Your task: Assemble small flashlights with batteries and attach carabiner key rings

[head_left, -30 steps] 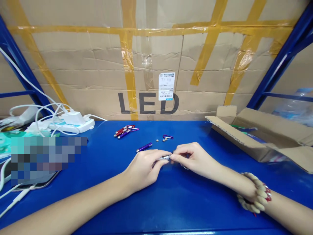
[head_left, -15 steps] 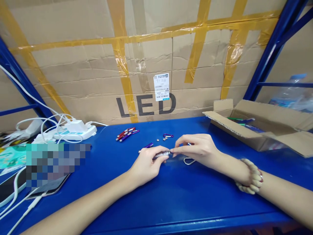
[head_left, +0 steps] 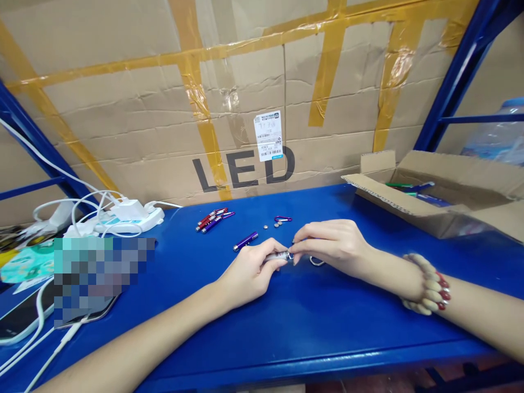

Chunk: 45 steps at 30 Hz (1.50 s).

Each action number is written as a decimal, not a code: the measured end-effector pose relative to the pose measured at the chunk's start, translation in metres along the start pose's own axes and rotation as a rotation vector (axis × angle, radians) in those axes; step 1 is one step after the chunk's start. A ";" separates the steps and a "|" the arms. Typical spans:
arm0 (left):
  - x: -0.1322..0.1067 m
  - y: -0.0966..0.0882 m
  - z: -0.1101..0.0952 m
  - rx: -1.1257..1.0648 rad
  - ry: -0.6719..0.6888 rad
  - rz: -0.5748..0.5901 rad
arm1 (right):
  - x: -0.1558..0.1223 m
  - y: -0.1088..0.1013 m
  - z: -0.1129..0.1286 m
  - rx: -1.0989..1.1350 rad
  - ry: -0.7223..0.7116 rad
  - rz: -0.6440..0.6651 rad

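My left hand [head_left: 248, 273] is closed around a small silver mini flashlight [head_left: 278, 256] with a pale label, its right end sticking out. The fingertips of my right hand [head_left: 333, 240] pinch at that end; any small part between them is hidden. Just beyond my left hand lies a purple mini flashlight [head_left: 245, 241]. Several button cells [head_left: 266, 227] lie on the blue tabletop near a purple carabiner clip [head_left: 283, 219]. A silver ring [head_left: 316, 261] shows partly beneath my right hand.
Red and purple mini flashlights [head_left: 213, 220] with clips lie grouped at the back. At right stands an open cardboard box [head_left: 413, 210]. A white power strip [head_left: 139, 221], cables and phones [head_left: 24, 314] occupy the left. A large carton [head_left: 164, 125] closes off the back.
The view has shifted slightly. My right fingertips have closed in on the flashlight's end. More of the purple flashlight now shows beyond my left hand, and less of the silver ring.
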<state>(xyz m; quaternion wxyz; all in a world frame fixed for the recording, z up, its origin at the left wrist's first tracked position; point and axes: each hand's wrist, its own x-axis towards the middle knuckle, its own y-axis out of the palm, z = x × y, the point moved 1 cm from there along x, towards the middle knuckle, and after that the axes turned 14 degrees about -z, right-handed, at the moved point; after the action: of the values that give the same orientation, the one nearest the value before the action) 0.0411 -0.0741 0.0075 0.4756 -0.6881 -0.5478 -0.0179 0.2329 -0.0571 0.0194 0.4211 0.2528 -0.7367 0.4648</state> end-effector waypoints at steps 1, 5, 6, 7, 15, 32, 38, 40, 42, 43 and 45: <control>-0.001 0.000 0.001 0.005 0.006 0.005 | 0.000 0.000 0.001 -0.005 -0.012 -0.005; -0.004 0.001 0.003 -0.002 0.015 -0.011 | 0.000 0.001 0.003 0.016 0.043 0.000; -0.005 0.001 0.003 -0.004 0.022 -0.021 | 0.000 0.002 0.003 0.039 0.088 0.010; -0.006 0.001 0.004 -0.006 0.036 -0.030 | 0.000 0.003 0.004 0.068 0.138 0.021; -0.008 0.001 0.004 0.038 0.201 -0.139 | 0.001 0.008 0.011 0.260 0.523 0.022; 0.011 -0.018 0.004 0.172 -0.002 -0.287 | 0.025 -0.012 -0.004 0.016 0.640 0.159; 0.016 -0.032 0.018 0.313 0.024 -0.355 | 0.019 -0.007 -0.001 -0.010 0.575 0.541; 0.015 -0.033 0.022 0.334 0.073 -0.379 | 0.023 -0.012 -0.005 0.010 0.602 0.456; 0.014 -0.032 0.026 0.355 0.124 -0.383 | 0.031 -0.027 -0.017 -0.024 0.642 0.312; 0.013 -0.030 0.028 0.356 0.147 -0.380 | 0.034 -0.038 -0.027 -0.081 0.670 0.254; 0.011 -0.027 0.029 0.352 0.205 -0.356 | 0.036 -0.067 -0.053 -0.267 0.735 0.223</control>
<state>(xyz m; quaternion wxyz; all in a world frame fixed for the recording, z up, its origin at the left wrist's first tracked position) 0.0104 -0.0472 0.0146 0.6300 -0.4822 -0.6041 -0.0754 0.2862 -0.0380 0.0936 0.6325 -0.0685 -0.6141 0.4671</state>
